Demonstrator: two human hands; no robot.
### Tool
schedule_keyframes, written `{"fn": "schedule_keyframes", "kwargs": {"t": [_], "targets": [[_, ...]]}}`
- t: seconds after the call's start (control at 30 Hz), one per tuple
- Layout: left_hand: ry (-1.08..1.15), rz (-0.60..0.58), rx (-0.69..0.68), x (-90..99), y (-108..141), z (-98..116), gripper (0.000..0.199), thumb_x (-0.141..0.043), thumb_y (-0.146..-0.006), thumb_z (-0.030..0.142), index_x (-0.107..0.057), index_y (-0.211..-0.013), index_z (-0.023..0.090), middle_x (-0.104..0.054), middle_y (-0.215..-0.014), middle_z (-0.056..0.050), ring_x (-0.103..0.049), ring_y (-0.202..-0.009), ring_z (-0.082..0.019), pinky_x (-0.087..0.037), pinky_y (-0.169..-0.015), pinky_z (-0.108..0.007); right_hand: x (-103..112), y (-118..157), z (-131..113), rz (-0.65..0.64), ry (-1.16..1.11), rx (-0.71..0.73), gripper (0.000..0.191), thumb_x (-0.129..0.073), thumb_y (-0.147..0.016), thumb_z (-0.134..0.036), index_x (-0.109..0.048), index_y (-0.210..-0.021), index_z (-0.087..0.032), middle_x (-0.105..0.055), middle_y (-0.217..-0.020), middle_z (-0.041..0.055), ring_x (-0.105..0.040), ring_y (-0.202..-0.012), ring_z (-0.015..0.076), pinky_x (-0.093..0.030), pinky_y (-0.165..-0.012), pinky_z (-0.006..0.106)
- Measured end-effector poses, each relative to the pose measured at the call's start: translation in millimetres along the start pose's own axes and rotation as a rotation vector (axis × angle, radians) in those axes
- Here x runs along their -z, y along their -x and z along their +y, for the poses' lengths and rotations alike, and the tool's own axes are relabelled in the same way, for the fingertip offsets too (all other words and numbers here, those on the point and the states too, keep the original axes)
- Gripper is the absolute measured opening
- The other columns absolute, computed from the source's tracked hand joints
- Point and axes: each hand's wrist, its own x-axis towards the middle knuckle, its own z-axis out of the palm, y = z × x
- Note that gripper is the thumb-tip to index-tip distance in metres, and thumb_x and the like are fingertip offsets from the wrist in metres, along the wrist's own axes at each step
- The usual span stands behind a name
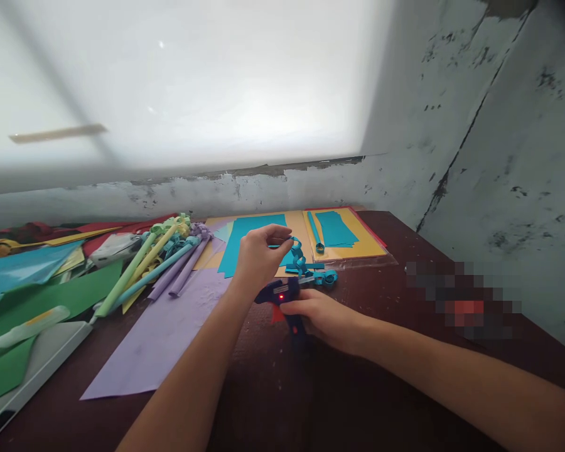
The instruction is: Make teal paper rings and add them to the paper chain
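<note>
Blue curls [299,258]: formed; left hand [262,256] pinched them.
Glue gun [288,290]: right hand [327,317] clasped it.
Tube [316,231] beyond gun: rolled, seemingly lacked curls.

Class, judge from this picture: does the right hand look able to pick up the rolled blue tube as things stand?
Probably not: the right hand is wrapped around the glue gun and would likely need to set it down first. The rolled blue tube lies uncovered on the yellow paper.
</note>
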Motion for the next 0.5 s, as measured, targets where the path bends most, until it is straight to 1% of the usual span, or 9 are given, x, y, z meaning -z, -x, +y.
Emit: {"fn": "schedule_keyframes", "kwargs": {"t": [0.07, 0.17, 0.3, 0.4, 0.5], "targets": [[-0.006, 0.005, -0.007, 0.6, 0.5, 1.2, 0.015, -0.074, -0.080, 0.022, -0.076, -0.095, 0.017, -0.080, -0.092, -0.007, -0.077, -0.086, -0.023, -0.063, -0.080, -0.037, -10.7, -9.9, 0.1, -0.041, -0.009, 0.029, 0.018, -0.078, -0.068, -0.023, -0.072, -0.083, -0.017, -0.067, -0.080, 0.0016, -0.059, -0.074, 0.0140, -0.043, -0.065, 0.024], [0.000, 0.009, -0.009, 1.3, 0.5, 0.3, 0.015, -0.074, -0.081, 0.023, -0.076, -0.095, 0.017, -0.080, -0.092, -0.007, -0.077, -0.084, -0.023, -0.063, -0.079, -0.036, -20.7, -25.3, 5.1, 0.000, 0.048, 0.069, 0.013, -0.080, -0.069, -0.021, -0.071, -0.076, -0.016, -0.065, -0.072, 0.0000, -0.058, -0.068, 0.0137, -0.044, -0.066, 0.026], [-0.006, 0.012, -0.010, 1.2, 0.3, -1.6, 0.015, -0.074, -0.081, 0.023, -0.076, -0.095, 0.017, -0.080, -0.092, -0.007, -0.077, -0.085, -0.023, -0.063, -0.079, -0.035, -29.7, -40.6, 17.3, 0.070, 0.081, 0.117, 0.016, -0.081, -0.068, -0.017, -0.066, -0.072, -0.017, -0.065, -0.065, -0.0022, -0.061, -0.066, 0.0154, -0.046, -0.066, 0.028], [-0.012, 0.010, -0.013, 0.4, 0.7, -1.3, 0.015, -0.073, -0.082, 0.022, -0.076, -0.095, 0.018, -0.080, -0.091, -0.006, -0.077, -0.085, -0.023, -0.063, -0.079, -0.035, -35.5, -48.3, 24.3, 0.098, 0.152, 0.142, 0.017, -0.082, -0.067, -0.017, -0.067, -0.073, -0.017, -0.068, -0.064, -0.0015, -0.064, -0.068, 0.0183, -0.048, -0.064, 0.028], [-0.037, 0.011, -0.027, -0.3, 0.6, -1.1, 0.015, -0.073, -0.082, 0.023, -0.076, -0.096, 0.018, -0.081, -0.092, -0.006, -0.077, -0.085, -0.023, -0.063, -0.081, -0.036, -39.1, -55.8, 27.3, 0.085, 0.254, 0.210, 0.015, -0.082, -0.070, -0.022, -0.070, -0.076, -0.017, -0.071, -0.066, 0.0011, -0.066, -0.069, 0.0204, -0.047, -0.062, 0.029]]}}
